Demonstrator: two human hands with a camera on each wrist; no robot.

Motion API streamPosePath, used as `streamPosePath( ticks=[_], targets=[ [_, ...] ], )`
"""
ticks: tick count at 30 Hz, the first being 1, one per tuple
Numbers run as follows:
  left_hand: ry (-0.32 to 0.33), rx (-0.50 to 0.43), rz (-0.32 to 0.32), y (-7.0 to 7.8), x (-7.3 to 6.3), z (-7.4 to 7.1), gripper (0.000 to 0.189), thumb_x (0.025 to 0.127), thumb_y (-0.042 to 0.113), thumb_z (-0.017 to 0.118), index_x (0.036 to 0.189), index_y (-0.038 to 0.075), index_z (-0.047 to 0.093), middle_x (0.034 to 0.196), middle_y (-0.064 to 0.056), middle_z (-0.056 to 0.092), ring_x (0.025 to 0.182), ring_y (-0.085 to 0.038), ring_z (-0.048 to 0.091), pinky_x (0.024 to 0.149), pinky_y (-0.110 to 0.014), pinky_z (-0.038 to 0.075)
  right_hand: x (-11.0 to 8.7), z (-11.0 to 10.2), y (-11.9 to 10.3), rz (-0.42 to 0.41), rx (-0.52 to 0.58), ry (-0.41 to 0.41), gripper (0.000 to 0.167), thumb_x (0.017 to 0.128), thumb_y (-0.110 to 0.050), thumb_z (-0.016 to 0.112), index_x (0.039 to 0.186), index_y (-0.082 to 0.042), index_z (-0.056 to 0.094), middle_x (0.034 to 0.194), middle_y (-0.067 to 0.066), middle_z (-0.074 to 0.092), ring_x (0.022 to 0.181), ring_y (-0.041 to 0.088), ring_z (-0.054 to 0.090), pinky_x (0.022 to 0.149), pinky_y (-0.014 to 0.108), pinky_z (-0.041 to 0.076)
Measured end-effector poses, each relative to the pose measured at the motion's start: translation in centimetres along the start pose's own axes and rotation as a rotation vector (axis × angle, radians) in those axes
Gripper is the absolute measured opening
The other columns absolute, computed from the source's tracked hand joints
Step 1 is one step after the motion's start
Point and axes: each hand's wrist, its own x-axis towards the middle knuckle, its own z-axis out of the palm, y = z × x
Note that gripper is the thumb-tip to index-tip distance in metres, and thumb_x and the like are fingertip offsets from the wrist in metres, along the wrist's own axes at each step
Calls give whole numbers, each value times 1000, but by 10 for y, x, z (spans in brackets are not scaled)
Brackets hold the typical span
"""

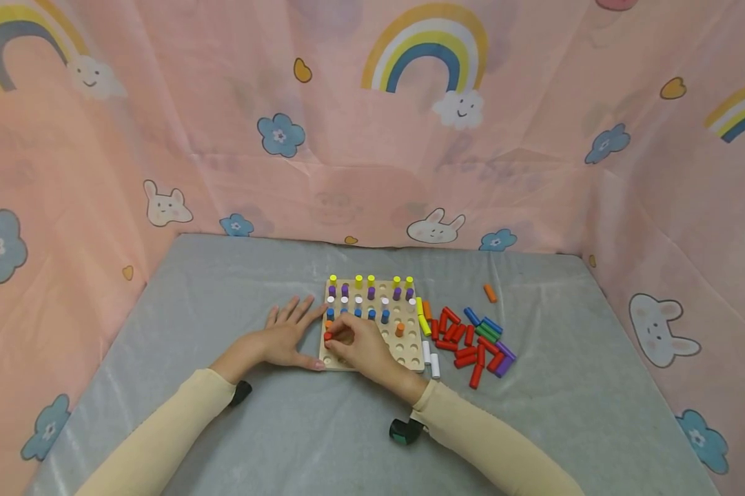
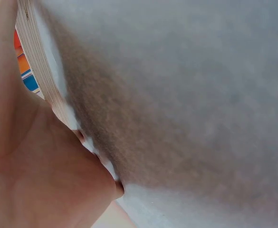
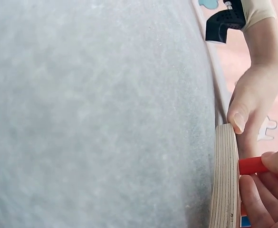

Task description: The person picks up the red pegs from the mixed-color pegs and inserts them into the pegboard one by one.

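Left hand [image 1: 283, 341], fingers [image 1: 296, 315] spread, points between one and two o'clock; right hand [image 1: 367, 344], thumb [image 1: 340, 350] and forefinger [image 1: 341, 322] pinching, toward ten.

A pale board [image 1: 406, 354] of layered wood with rows of round holes lies flat on the surface [image 1: 273, 427]. From far to near stand 5 yellow pegs [image 1: 371, 281], 5 purple pegs [image 1: 371, 293], 5 white pegs [image 1: 384, 304], 5 blue pegs [image 1: 385, 316] and at least 2 orange pegs [image 1: 400, 330]. Nearer, by the left edge, 1 red peg [image 1: 327, 337] is upright, pinched by the right hand [image 1: 366, 348]. Loose pegs [image 1: 460, 333], mostly red, lie scattered right of the board.
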Motion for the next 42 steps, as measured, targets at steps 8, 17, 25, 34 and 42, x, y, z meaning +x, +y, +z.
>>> streamPosePath(
  ticks=[8,17,25,34,42],
  targets=[
    [10,-4,6,1,-1,-1,115,77,72,68,161,24,7,168,-15,-4,154,-45,-4,114,-75,4,-2,1,0,-7,-7,1,14,87,-7,75,98,-8,66,95,6,73,88,15,73,73,18,56],
    [6,4,-2,1,1,-1,115,77,72,68,161,24,6,168,-15,-4,154,-45,-4,115,-75,5,-3,1,2,-17,-31,5,14,87,-8,75,97,-9,67,94,4,73,88,12,72,73,18,56],
    [8,1,1,2,-1,-1,113,78,70,68,161,23,7,168,-16,-4,154,-45,-4,115,-74,4,-4,1,1,-33,-23,5,13,87,-6,75,97,-8,67,95,6,73,90,16,74,72,18,56],
    [12,-9,1,4,-2,-2,112,79,69,69,161,22,8,168,-16,-3,154,-45,-4,115,-74,3,-4,2,1,-47,-27,15,13,87,-7,75,98,-9,67,94,5,73,89,15,74,70,19,56],
    [11,-18,10,3,-2,-1,112,78,70,68,161,23,8,168,-16,-3,154,-45,-5,115,-75,2,-3,2,-1,-45,-29,9,14,86,-5,75,99,-7,67,95,7,73,90,16,75,71,20,57]
  ],
)
